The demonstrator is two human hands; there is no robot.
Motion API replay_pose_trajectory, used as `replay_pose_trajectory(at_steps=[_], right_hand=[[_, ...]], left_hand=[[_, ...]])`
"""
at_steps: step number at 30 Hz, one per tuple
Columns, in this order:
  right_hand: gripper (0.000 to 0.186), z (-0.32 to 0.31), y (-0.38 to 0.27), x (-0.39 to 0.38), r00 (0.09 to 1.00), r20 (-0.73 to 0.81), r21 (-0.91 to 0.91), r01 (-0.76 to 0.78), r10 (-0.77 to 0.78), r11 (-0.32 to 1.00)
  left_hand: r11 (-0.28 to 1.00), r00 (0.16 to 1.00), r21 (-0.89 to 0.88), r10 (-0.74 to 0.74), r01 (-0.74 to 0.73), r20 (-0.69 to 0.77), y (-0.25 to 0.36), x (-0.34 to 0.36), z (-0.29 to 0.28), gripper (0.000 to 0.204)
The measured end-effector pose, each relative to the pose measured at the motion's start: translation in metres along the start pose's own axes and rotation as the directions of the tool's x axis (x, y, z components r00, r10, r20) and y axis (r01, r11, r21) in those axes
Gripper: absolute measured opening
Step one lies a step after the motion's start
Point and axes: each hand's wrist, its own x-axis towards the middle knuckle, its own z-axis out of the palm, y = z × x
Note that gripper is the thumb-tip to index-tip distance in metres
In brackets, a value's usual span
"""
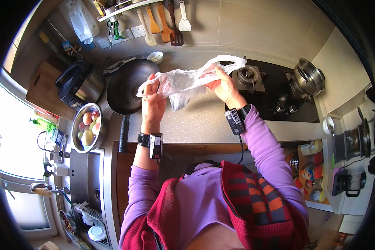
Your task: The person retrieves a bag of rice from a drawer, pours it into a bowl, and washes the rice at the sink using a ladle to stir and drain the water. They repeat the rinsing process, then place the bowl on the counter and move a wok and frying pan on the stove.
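Observation:
A thin, clear white plastic bag [182, 83] is stretched between my two hands above the countertop. My left hand [153, 99] is closed on one end of it, close to the rim of a black frying pan [127, 89]. At the other end my right hand [224, 86] grips the bag near its white top edge, beside the gas hob. The bag's lower part hangs down over the speckled counter [196, 121]. Some of my fingers are hidden behind the plastic.
To the left stand a metal bowl of fruit [88, 143], an electric kettle [81, 83] and a sink [84, 177]. The black gas hob [271, 91] carries a steel pot [308, 79] at right. Utensils such as a wooden spatula [164, 29] hang on the wall. A drawer of jars [314, 175] stands open at lower right.

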Motion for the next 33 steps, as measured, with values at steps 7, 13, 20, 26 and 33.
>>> replay_pose_trajectory(at_steps=[7,13,20,26,33], right_hand=[[0.027,-0.021,0.02,-0.042,0.84,-0.479,-0.439,-0.482,0.256,0.758],[0.059,-0.026,0.016,-0.051,0.889,-0.433,-0.615,-0.171,-0.148,0.77],[0.082,0.049,-0.047,-0.065,0.608,0.395,-0.919,0.259,-0.689,-0.298],[0.058,0.064,0.013,-0.054,0.958,0.263,-0.842,0.17,-0.115,-0.511],[0.016,0.014,0.014,-0.022,0.939,0.083,-0.854,-0.106,-0.334,-0.509]], left_hand=[[0.961,0.936,0.158,-0.172,0.228,-0.306,-0.029,-0.041,-0.021,0.068],[0.955,0.967,0.227,-0.142,0.191,-0.213,-0.021,-0.048,-0.018,0.067],[0.93,0.962,0.295,-0.156,0.219,-0.222,-0.014,-0.052,-0.006,0.069],[0.938,0.967,0.276,-0.161,0.212,-0.196,-0.017,-0.052,-0.006,0.067],[0.919,0.955,0.335,-0.12,0.21,-0.27,0.001,-0.055,-0.02,0.064]])
